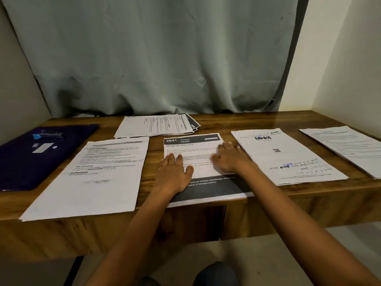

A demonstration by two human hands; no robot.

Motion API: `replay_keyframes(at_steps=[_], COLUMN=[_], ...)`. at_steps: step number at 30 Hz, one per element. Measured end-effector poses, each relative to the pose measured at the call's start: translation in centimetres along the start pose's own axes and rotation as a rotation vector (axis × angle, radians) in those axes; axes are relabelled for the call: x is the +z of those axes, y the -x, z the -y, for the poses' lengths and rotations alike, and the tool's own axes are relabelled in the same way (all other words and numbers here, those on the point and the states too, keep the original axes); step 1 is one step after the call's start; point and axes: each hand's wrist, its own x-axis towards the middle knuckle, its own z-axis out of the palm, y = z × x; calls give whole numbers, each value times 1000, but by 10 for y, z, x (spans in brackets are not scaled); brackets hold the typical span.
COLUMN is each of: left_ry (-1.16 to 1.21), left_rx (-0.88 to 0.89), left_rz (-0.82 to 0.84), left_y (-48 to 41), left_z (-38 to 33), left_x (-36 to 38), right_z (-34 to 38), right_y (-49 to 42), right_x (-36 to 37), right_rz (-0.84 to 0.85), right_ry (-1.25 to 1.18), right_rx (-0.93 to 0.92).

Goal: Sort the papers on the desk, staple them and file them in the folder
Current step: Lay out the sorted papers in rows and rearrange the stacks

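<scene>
Several paper stacks lie on the wooden desk (268,120). In the middle is a kitchen sheet (191,141) with a dark header and footer. My left hand (173,174) lies flat on its left edge, fingers straight, a ring on one finger. My right hand (228,157) rests flat on its right side. A text-filled stack (92,182) lies to the left, a "blinkit" sheet (288,157) to the right, another stack (346,147) at the far right. A fanned pile (154,125) sits behind. The purple folder (24,162) lies far left with a stapler (50,134) on it.
A grey-green curtain (165,58) hangs behind the desk, touching its back edge. Walls close in on both sides. The desk's front edge runs just below the papers, and some sheets overhang it. A small white label and strip lie on the folder.
</scene>
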Motion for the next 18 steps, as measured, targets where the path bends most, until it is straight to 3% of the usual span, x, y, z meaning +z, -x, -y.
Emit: replay_keyframes(at_steps=[9, 15, 18], left_ry=[40, 65, 77], left_rx=[-18, 38, 39], left_rz=[37, -111, -16], left_y=[-4, -55, -75], left_z=[-3, -6, -6], left_x=[-12, -37, -28], right_z=[21, 31, 31], right_y=[-38, -48, -53], right_x=[-7, 9, 20], right_rz=[-7, -47, -68], right_ry=[-81, -103, -98], right_rx=[-156, -156, -134])
